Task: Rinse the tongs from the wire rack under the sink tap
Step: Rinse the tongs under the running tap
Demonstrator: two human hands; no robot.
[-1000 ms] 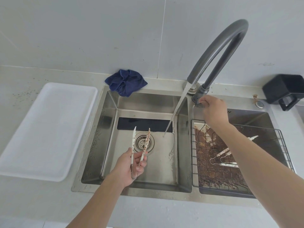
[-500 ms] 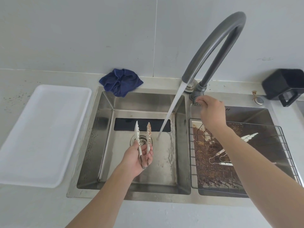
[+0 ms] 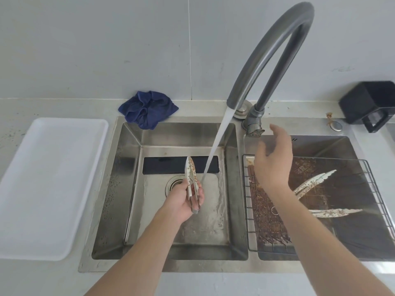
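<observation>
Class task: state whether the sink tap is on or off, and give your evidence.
On. A steady stream of water pours from the tap spout into the left sink basin, wetting its floor.

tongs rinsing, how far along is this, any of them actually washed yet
Done: the tap is running, its water stream falling into the left basin. In hand: the left hand grips one pair of tongs, with speckled residue showing, just beside the stream, not visibly in it. The right hand hangs open, off the tap handle. Left: rinsing this pair; two more dirty tongs lie on the wire rack.
</observation>
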